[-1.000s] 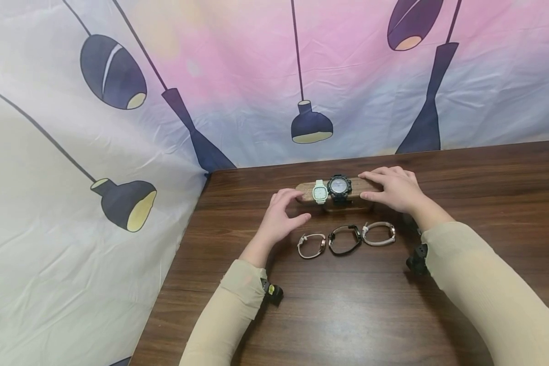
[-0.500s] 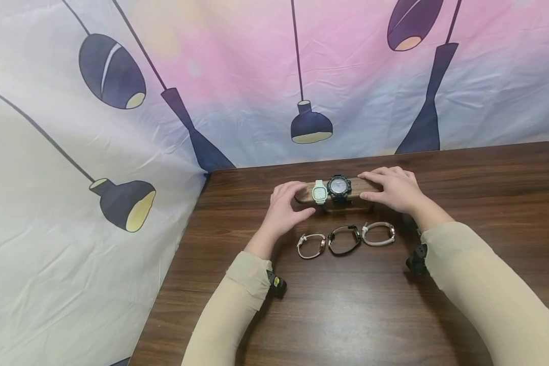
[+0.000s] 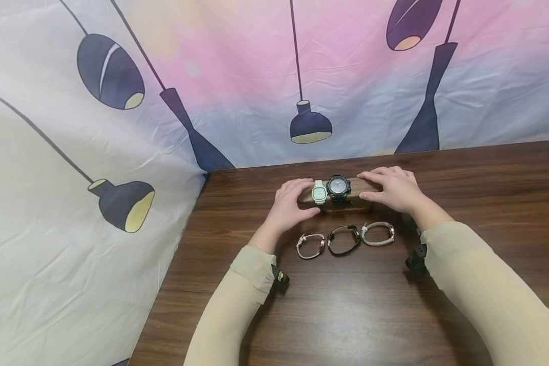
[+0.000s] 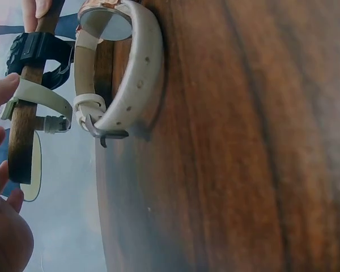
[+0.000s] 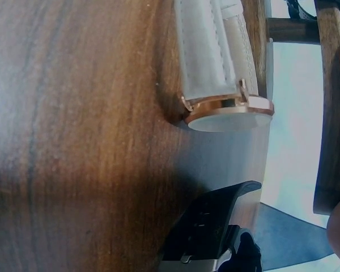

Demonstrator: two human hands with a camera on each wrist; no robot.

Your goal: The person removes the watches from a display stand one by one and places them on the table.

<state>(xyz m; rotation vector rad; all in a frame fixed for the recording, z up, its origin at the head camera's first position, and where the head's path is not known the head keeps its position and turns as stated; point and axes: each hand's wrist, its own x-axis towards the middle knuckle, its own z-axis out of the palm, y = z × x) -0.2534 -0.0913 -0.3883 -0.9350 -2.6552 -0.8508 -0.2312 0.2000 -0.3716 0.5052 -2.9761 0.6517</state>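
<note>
A wooden watch stand (image 3: 358,187) near the table's back edge carries a mint green watch (image 3: 319,194) and, to its right, a black chunky watch (image 3: 339,187). My left hand (image 3: 289,204) has thumb and fingers on either side of the mint green watch at the bar's left end. In the left wrist view the thumb (image 4: 4,89) touches that watch's strap, and the other fingers show behind the bar. With thumb and fingers around the bar's right end, my right hand (image 3: 395,189) holds the stand. Its fingertips show only in part in the right wrist view.
In front of the stand lie a small white-strapped watch (image 3: 310,256), a black watch (image 3: 344,253) and a pale-strapped rose-gold watch (image 3: 378,244). Another black-strapped watch (image 5: 201,229) sits beneath the right wrist. A patterned cloth (image 3: 256,101) hangs behind the table (image 3: 338,315).
My left hand has shifted right and slightly forward, from the stand's left end to the mint green watch. The right hand, the stand and the watches have stayed in place.
</note>
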